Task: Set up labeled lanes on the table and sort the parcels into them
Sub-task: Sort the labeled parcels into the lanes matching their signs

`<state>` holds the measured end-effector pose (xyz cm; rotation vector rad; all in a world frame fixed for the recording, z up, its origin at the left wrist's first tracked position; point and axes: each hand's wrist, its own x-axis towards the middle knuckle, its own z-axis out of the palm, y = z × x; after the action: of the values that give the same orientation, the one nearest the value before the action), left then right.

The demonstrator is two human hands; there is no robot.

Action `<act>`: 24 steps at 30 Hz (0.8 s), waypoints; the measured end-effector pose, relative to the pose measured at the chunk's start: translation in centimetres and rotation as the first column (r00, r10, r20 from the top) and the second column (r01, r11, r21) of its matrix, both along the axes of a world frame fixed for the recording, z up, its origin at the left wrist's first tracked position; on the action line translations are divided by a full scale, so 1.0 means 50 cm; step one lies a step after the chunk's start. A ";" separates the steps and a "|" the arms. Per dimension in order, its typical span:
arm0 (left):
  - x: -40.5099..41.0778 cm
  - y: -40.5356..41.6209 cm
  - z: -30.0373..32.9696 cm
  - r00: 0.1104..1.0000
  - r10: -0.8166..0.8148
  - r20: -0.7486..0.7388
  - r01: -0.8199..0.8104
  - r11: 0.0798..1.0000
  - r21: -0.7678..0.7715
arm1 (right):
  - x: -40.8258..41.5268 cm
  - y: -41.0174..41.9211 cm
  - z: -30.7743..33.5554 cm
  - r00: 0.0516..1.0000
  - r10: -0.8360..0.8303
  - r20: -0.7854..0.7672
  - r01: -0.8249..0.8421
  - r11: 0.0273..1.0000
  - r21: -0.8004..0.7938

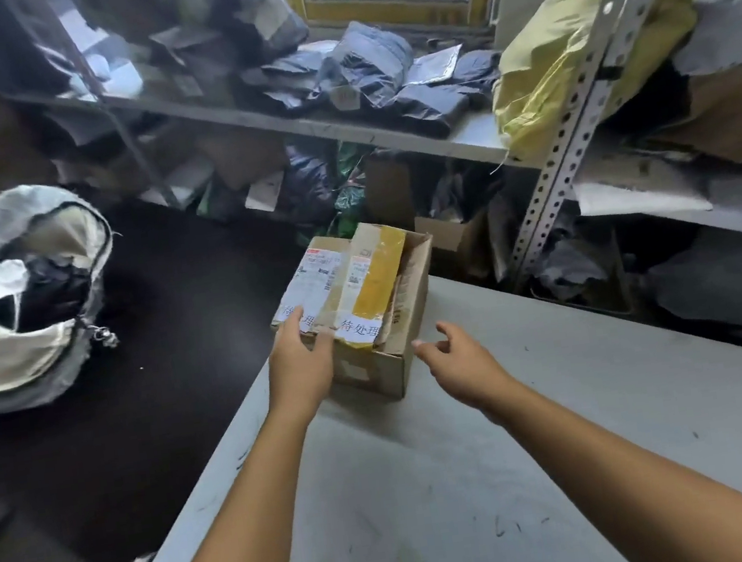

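A brown cardboard box (387, 363) stands at the far corner of the white table (500, 452). On top of it lie flat parcels (359, 277), one with yellow tape, and two white paper labels with printed characters (359, 329). My left hand (299, 361) rests on the box's near left top edge, fingers straight over one label. My right hand (454, 354) hovers just right of the box with fingers loosely spread, holding nothing.
A large white woven sack (17, 299) with dark parcels inside sits on the dark floor at left. Metal shelving (573, 112) behind the table holds grey mailer bags (379, 72) and a yellow bag (539, 70). More parcels fill the lower shelves.
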<state>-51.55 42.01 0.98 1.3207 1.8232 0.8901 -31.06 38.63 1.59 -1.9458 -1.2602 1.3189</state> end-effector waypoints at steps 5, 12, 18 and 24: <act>0.013 0.035 -0.030 0.996 -0.085 0.028 0.086 0.996 -0.036 | -0.043 0.052 -0.042 0.987 -0.083 -0.134 0.086 0.996 0.022; 0.068 0.009 -0.058 0.961 -0.230 0.153 0.234 0.972 -0.010 | 0.002 0.011 -0.046 0.956 -0.193 -0.219 0.222 0.969 0.113; 0.184 -0.096 -0.024 0.847 -0.189 0.496 0.231 0.973 -0.024 | 0.110 -0.090 -0.039 0.910 -0.310 -0.277 0.355 0.925 0.133; 0.313 -0.228 0.058 0.777 -0.309 0.548 0.338 0.940 0.051 | 0.234 -0.214 0.016 0.795 -0.444 -0.413 0.520 0.850 0.087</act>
<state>-35.89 30.60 3.90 1.1440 1.1195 0.9073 -19.37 27.93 2.41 -1.6184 -0.6124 1.1694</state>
